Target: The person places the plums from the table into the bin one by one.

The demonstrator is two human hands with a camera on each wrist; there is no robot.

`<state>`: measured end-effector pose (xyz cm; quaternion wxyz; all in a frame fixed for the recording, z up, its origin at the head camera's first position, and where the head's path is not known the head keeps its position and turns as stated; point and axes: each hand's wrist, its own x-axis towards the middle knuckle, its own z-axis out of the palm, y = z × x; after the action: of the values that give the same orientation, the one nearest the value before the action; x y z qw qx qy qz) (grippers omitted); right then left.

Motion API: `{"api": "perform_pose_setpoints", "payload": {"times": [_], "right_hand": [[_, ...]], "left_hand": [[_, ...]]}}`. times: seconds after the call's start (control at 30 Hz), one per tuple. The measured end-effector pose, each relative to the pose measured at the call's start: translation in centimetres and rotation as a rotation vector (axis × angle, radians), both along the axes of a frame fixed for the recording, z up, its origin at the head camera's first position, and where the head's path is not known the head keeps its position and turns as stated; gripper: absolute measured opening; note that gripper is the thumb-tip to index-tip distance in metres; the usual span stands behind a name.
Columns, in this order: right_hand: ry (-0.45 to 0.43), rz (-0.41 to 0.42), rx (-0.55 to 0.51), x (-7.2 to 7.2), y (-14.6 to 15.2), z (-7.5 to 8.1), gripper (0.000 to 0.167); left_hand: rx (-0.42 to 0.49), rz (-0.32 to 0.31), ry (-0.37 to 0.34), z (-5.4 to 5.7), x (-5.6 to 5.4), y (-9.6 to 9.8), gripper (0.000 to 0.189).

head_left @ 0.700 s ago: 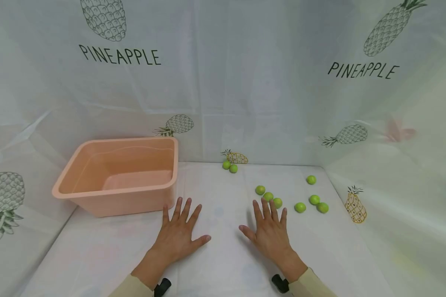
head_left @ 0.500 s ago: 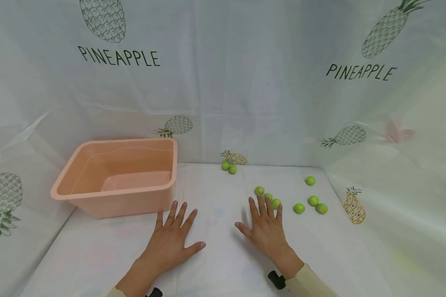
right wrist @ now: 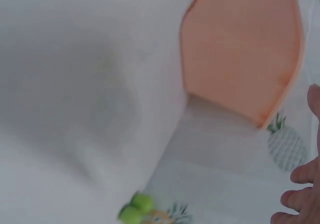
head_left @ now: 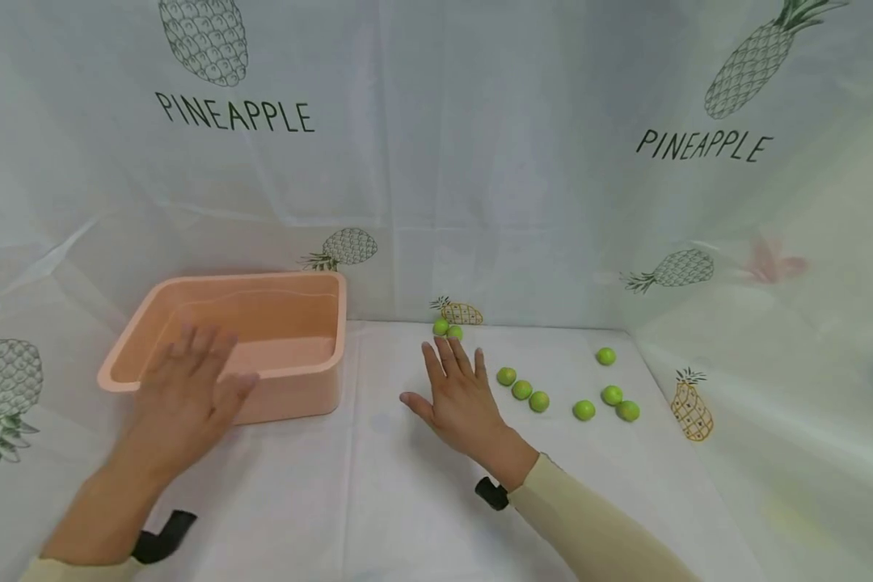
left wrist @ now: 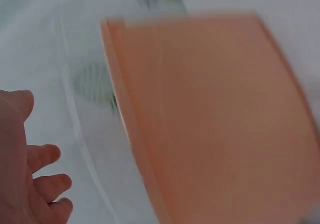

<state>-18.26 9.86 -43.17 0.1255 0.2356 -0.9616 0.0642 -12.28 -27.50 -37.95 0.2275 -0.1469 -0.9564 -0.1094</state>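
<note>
My left hand (head_left: 185, 396), blurred, is raised before the near side of a pink plastic basin (head_left: 284, 392), its fingers overlapping the rim in the head view. The fingers are extended and hold nothing. My right hand (head_left: 461, 404) hovers over the middle of the table, fingers spread, its fingertips just below two small round green fruits (head_left: 454, 332) at the back edge. In the left wrist view the basin's side (left wrist: 215, 119) stands beyond the left fingers (left wrist: 52, 186). The right wrist view shows the basin (right wrist: 240, 49) and the right fingers (right wrist: 300, 199) at the edge.
Several more green fruits lie to the right: a diagonal row (head_left: 522, 390), a lone one (head_left: 606, 356) near the back, and a small group (head_left: 613, 395) near the right edge. A white sheet printed with pineapples (head_left: 480, 162) hangs behind and at the sides.
My left hand has swung left and up from the table in front of the basin's right end to its near side. My right hand has moved left and farther forward, away from the diagonal row.
</note>
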Motion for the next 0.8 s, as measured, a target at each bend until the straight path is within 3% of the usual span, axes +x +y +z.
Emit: {"api": "perform_pose_setpoints", "payload": {"times": [0.1, 0.2, 0.3, 0.4, 0.6, 0.8], "right_hand": [[-0.003, 0.038, 0.019, -0.8, -2.3, 1.2, 0.085], [-0.028, 0.06, 0.042, -1.4, -4.6, 2.0, 0.085], [-0.055, 0.08, 0.06, -1.7, -6.8, 2.4, 0.086], [-0.076, 0.109, 0.073, -1.7, -8.7, 2.6, 0.087], [-0.081, 0.144, 0.116, -1.7, -11.0, 2.6, 0.087], [-0.15, 0.137, 0.096, -2.0, -10.5, 2.4, 0.09]], "left_hand": [[0.015, 0.096, -0.132, 1.2, -2.3, -4.4, 0.074], [-0.002, 0.187, -0.273, 1.3, -4.1, -8.4, 0.083], [0.021, 0.196, -0.355, 0.7, -5.5, -11.7, 0.087], [0.066, 0.174, -0.454, -0.2, -6.2, -13.9, 0.09], [0.166, 0.207, -0.642, -1.3, -6.7, -15.6, 0.102], [0.18, 0.21, -0.692, -1.3, -7.1, -14.3, 0.109]]}}
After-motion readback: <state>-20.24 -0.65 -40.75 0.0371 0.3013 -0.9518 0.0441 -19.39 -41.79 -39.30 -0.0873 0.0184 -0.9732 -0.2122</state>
